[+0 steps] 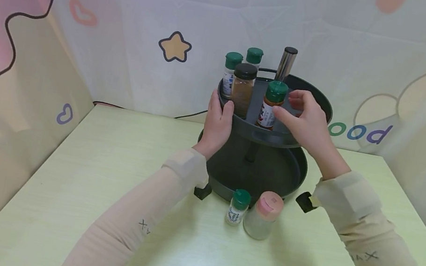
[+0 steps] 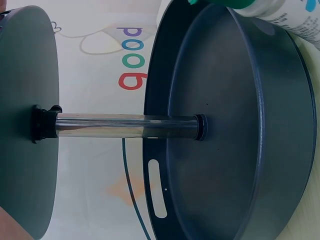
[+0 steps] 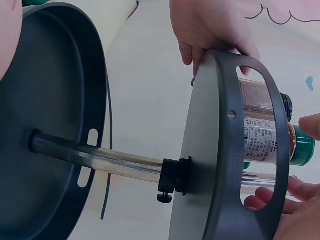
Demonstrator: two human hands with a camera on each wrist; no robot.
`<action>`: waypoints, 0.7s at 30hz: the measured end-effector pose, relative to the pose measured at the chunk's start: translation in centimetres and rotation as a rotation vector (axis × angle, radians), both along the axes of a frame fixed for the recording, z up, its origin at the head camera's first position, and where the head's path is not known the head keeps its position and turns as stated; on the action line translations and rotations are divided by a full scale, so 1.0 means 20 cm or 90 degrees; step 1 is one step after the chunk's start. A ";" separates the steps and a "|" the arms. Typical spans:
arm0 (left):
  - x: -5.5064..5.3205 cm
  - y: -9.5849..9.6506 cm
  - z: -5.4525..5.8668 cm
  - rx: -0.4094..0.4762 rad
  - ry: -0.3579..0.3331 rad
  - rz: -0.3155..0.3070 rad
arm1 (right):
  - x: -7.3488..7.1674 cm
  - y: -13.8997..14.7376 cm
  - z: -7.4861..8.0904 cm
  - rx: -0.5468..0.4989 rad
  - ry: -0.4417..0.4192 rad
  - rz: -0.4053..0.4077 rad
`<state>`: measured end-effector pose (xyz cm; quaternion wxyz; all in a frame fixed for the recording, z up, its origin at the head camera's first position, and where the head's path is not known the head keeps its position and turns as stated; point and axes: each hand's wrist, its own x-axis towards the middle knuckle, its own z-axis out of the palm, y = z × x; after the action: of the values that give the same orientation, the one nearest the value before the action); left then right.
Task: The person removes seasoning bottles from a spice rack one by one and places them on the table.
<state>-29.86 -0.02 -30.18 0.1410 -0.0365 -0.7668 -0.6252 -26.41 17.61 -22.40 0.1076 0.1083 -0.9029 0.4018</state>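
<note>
My left hand grips the left rim of the upper tray of a dark two-tier spice rack, thumb over the edge. A seasoning bottle with a green cap and reddish contents stands upright at the front of that tray. Beside it my right hand is spread, thumb tip right at the bottle and fingers loosely bent behind. In the right wrist view, the fingers show through the handle slot. A black-lidded jar of brown powder stands close to my left thumb.
Two more green-capped bottles stand at the tray's back left, near a metal post. Below lies the lower tray on black feet. In front of it are a small green-capped bottle and a pink-lidded jar.
</note>
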 end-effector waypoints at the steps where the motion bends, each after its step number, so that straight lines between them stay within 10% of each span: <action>1: 0.00 0.00 0.00 0.000 0.000 0.000 | 0.00 0.00 0.00 -0.001 -0.002 0.001; 21: 0.02 0.00 0.01 -0.002 -0.009 -0.006 | -0.04 -0.07 0.01 0.004 -0.024 0.001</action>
<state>-29.40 -0.07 -30.01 0.1326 -0.0355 -0.7686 -0.6249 -27.16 16.13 -22.10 0.0898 0.1016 -0.9058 0.4013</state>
